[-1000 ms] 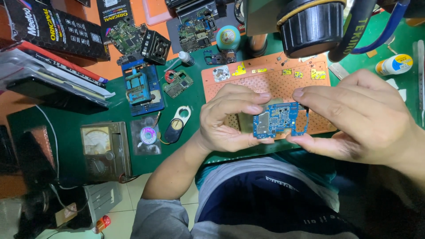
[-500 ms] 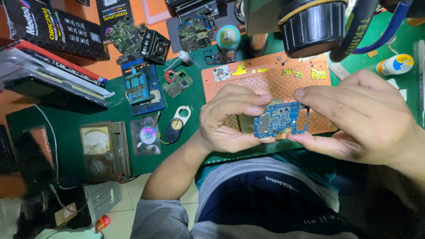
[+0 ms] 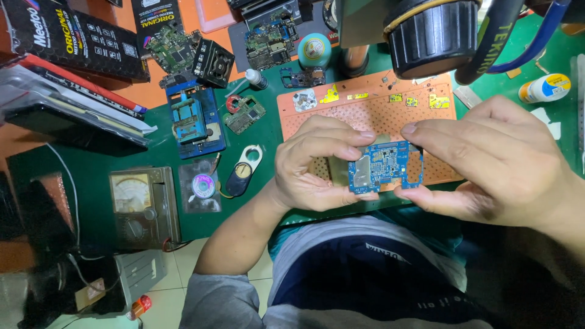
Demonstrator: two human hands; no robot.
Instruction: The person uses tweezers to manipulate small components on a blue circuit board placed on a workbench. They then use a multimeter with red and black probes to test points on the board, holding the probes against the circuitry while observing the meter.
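A cluttered repair bench covered by a dark green mat [image 3: 109, 164] spreads out below me, with an orange perforated work pad [image 3: 365, 113] lying on it straight ahead. Above that pad I hold a small blue circuit board [image 3: 384, 167] between both hands, roughly level, its component side facing up at me. My left hand [image 3: 314, 164] pinches the board's left edge, thumb under the near corner and fingers curled over the far side; my right hand [image 3: 487, 164] grips the right edge, forefinger stretched along the far rim and thumb pressed at the near one. So the board sits right between the two hands, touching both, lifted off the pad. On the far strip of the pad lie a few small yellow parts [image 3: 429, 100] and a pale round piece [image 3: 304, 100]. Just left of the pad are a white key-shaped tool [image 3: 247, 159], a little clear case holding a spool of wire [image 3: 203, 186], and an analogue meter [image 3: 143, 207] nearer the mat's edge. Further off stands a blue board-holding jig [image 3: 195, 119] with a board clamped in it, more bare boards beside it, and a small teal pot [image 3: 314, 50]. A black microscope barrel [image 3: 432, 33] hangs over the far right, and a white and yellow jar [image 3: 544, 88] sits well apart at the right.
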